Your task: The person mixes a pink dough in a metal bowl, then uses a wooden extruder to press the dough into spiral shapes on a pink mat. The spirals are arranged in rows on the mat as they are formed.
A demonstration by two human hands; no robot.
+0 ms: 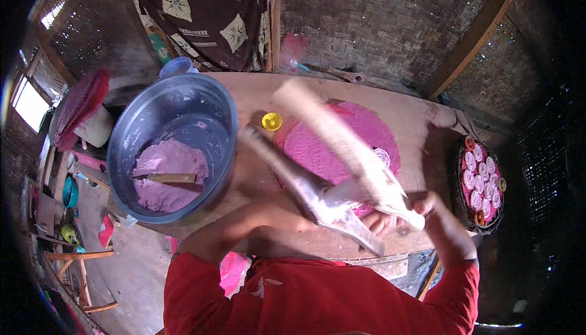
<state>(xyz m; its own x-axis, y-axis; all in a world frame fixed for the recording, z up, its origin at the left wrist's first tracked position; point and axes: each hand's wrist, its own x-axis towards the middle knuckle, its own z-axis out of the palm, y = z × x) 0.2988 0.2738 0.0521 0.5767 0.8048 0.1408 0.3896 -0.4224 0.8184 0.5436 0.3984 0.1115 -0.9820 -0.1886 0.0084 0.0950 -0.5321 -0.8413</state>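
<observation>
Room: a hut with woven bamboo walls is showing at the far side, and a dark patterned cloth is hanging at the far left.
Surface: a long wooden table is running from left to right, with its near edge against the person's red shirt.
Dough sheet: a flat pink round of dough is lying on the table's middle, far of the hands, with a small rolled spiral at its right edge.
Left hand: the left hand is lying mostly under the sticks; I cannot tell how its fingers are set.
Right hand: the right hand is curling its fingers together around the near end of the pale flat stick, which is blurring with motion.
Second stick: another flat stick is angling from the hands toward the bowl, crossing the first near the grip.
Doing it well: in my judgement the sticks are needing a firm hold at the near ends and swings kept over the dough.
In the way: a yellow cap is sitting just beside the dough's far left edge, and a blue bowl of purple flour with a wooden scoop is standing near on the left.
Right end: a dark basket of pink rolled spirals is resting well apart from the sticks.
</observation>
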